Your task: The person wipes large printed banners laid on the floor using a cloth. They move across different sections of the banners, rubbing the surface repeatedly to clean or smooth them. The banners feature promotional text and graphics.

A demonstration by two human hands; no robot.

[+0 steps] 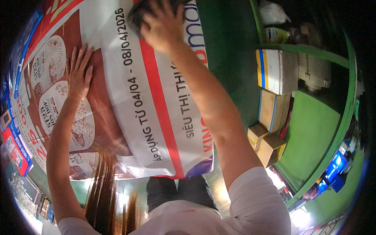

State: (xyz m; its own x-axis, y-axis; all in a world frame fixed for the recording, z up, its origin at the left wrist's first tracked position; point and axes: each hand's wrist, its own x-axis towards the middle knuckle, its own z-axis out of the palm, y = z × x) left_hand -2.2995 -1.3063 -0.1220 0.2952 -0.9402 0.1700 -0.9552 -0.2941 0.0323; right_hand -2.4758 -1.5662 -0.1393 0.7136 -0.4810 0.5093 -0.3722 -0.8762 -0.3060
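A large printed banner [117, 102], white, red and brown with pictures of food bags, lies spread before me. My left hand [79, 72] rests flat on its brown part, fingers apart and nothing held. Farther off and to the right, my right hand [164, 31] is over a dark, soft-looking bundle, perhaps a cloth [136, 17], at the banner's far part. Its fingers spread across that bundle and grip or press it; motion smears them a little. The bundle's full shape is hidden by the hand and the picture's edge.
To the right, green shelving [325, 55] holds a white box with blue and yellow stripes [270, 70], brown cartons [274, 107] and a clear plastic bag [274, 13]. Blue packages [337, 166] lie farther right. Blue and red printed sheets [17, 149] stand along the left.
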